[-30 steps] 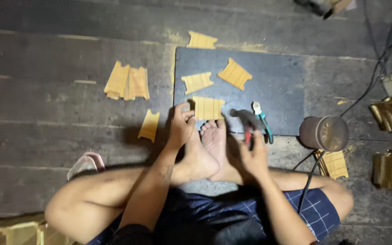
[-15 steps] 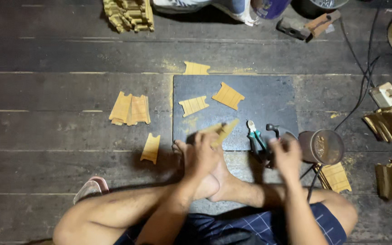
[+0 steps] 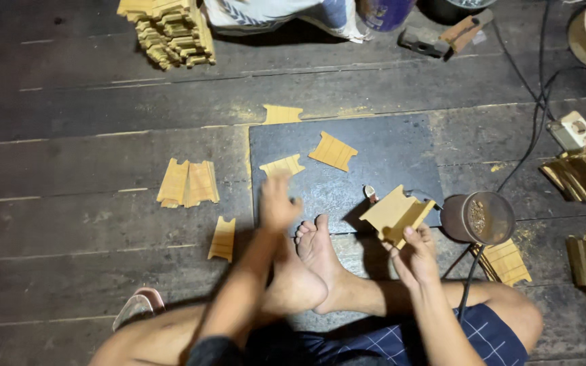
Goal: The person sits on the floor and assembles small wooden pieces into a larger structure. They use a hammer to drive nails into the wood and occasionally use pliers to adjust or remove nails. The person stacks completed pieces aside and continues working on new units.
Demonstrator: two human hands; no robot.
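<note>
I sit on the floor with my bare feet (image 3: 315, 252) at the near edge of a dark flat board (image 3: 388, 146). My right hand (image 3: 416, 256) grips a tan slatted wooden piece (image 3: 395, 213) and holds it tilted above the board's near right corner. My left hand (image 3: 276, 202) is blurred, holds nothing, and hovers over the board just below a flat tan piece (image 3: 281, 166). A second tan piece (image 3: 334, 150) lies on the board. The tip of a small hand tool (image 3: 371, 193) shows behind the held piece.
A round tin can (image 3: 477, 217) stands to the right of the board. More tan pieces lie at the left (image 3: 188, 183), below them (image 3: 223, 237), and at the board's far edge (image 3: 283, 114). Stacks of pieces (image 3: 171, 27), a hammer (image 3: 442, 37) and black cables (image 3: 544, 135) ring the area.
The wooden piece went from my left hand to my right hand, which let go of the pliers. My left hand moved forward over the board. The view tilted up.
</note>
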